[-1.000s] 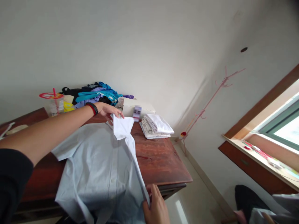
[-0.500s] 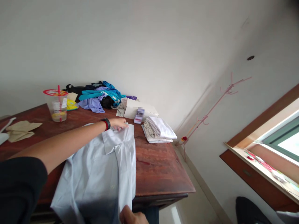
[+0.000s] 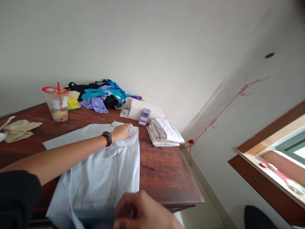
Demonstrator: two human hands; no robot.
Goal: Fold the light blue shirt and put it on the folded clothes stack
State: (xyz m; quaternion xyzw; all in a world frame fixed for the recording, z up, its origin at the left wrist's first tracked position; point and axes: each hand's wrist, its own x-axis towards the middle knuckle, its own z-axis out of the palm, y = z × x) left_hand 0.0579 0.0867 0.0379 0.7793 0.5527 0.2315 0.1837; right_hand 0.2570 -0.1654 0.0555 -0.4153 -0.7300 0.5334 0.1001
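Observation:
A pale grey-white collared shirt (image 3: 97,178) lies spread on the dark red wooden table, its near part reaching the front edge. My left hand (image 3: 121,132) rests flat near the shirt's collar, fingers stretched out over the cloth. A dark band and a red cord circle that wrist. Close to the camera, my right hand (image 3: 145,211) is curled over the shirt's near right part, thumb and fingers pinched together on the cloth. Blur partly obscures its fingertips.
Folded white clothes (image 3: 164,132) are stacked beside a white box (image 3: 146,109). A heap of blue, purple and black clothes (image 3: 102,95) lies against the wall. A plastic cup with a straw (image 3: 57,105) and brown napkins (image 3: 20,130) are at left. A pink coat rack (image 3: 221,113) stands right.
My left hand has flattened on the collar area, and the shirt's far left part now lies spread outward. My right hand has risen nearer the camera. The view has shifted slightly.

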